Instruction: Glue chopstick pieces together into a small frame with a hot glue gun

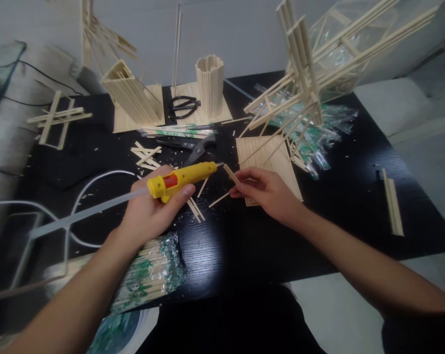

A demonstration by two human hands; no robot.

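Over the black table [240, 250]: both hands raised near the middle, glue gun nozzle just beside a short wood piece; can't tell if touching.
Left hand [149, 214]: wrapped round the yellow glue gun [187, 177], thumb along its side; trigger hidden.
Right hand [268, 191]: narrow pinch, thumb and fingers on the wood piece [230, 173]. Thin stick [219, 199] at the fingertips; can't tell if held.
Wood piece: likely light, stiff, snappable across the thin way. Best gripped at the end away from the nozzle.
Glue gun: looks like light, rigid plastic; nozzle probably hot, so handle only. Long glue stick [93, 212] out the back, probably bendy.
Tabletop: dark, grained, shiny, littered with wood crumbs; probably slick for small bits.
Back edge: slanted stick tower [132, 96], round stick tower [210, 86].
Near left: bagged sticks [149, 278] under the forearm.
Room: plain grey wall [244, 39] behind.
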